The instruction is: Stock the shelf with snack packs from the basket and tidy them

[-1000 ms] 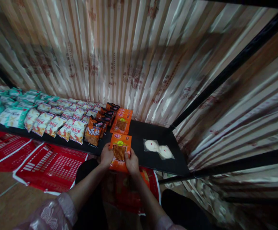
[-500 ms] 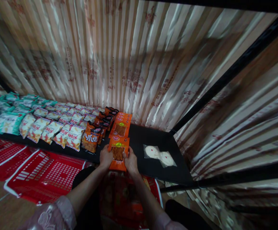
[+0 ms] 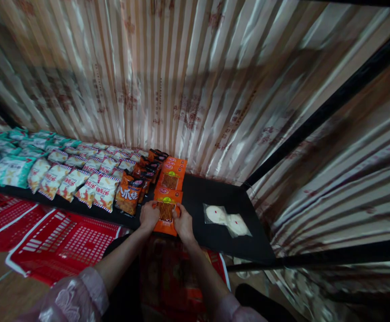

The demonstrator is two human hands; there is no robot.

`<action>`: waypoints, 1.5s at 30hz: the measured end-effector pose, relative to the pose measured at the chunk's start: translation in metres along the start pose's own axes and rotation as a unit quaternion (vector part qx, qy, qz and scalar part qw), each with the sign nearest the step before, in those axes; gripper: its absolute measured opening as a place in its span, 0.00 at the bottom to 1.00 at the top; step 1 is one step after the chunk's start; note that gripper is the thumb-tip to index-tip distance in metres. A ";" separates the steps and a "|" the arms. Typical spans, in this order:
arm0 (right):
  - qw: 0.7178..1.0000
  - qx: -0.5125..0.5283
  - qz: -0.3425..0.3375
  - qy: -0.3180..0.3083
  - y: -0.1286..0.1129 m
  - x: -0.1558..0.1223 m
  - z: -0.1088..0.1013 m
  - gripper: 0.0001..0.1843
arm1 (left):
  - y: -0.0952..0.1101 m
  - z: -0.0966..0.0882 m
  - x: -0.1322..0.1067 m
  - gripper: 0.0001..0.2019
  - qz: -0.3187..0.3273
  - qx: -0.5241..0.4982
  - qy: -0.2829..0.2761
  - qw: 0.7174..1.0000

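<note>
Between my two hands lies an orange snack packet (image 3: 165,211) with brown sticks showing through its window, at the front edge of the black shelf (image 3: 195,192). My left hand (image 3: 149,215) is closed on its left edge, and my right hand (image 3: 182,222) pinches its right edge. Directly behind, a matching orange packet (image 3: 170,180) lies flat, its front edge meeting the held one. Just left of my left hand stands a dark orange-and-black snack bag (image 3: 127,196), the front one of a row.
White snack bags (image 3: 105,190) and teal bags (image 3: 17,171) fill the shelf's left part. Two round white items in clear wrappers (image 3: 215,214) lie to the right. Red baskets (image 3: 67,243) sit below the front edge. A striped curtain (image 3: 141,80) and a black frame bar (image 3: 329,103) enclose the shelf.
The held packet has moved slightly back onto the shelf, closer against the one behind it. Both hands keep their hold on its sides. The view has shifted a little.
</note>
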State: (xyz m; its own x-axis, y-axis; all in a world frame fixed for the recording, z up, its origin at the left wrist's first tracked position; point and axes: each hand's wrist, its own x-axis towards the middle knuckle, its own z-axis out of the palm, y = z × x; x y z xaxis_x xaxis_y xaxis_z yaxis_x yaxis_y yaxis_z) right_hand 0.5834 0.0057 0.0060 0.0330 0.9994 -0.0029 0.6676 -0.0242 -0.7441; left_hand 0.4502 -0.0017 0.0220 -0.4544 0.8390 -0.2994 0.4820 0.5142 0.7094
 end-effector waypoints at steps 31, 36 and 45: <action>0.999 -0.046 -0.014 0.013 -0.015 0.085 0.002 0.21 | 0.048 0.012 0.055 0.20 0.044 0.050 0.035 0.997; 0.998 -0.052 -0.015 0.014 -0.014 0.095 0.006 0.21 | 0.055 0.014 0.056 0.20 0.071 0.086 0.048 0.993; 0.998 -0.054 -0.012 0.023 -0.010 0.108 0.009 0.20 | 0.051 0.028 0.059 0.24 0.115 0.160 0.076 0.977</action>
State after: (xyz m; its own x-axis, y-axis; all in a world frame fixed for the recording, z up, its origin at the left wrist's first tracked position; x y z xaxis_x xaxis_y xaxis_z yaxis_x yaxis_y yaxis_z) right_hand 0.5740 0.1145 0.0071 0.0484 0.9978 0.0458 0.7454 -0.0055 -0.6666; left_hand 0.4687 0.0795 0.0228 -0.4009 0.9153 -0.0391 0.7836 0.3647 0.5030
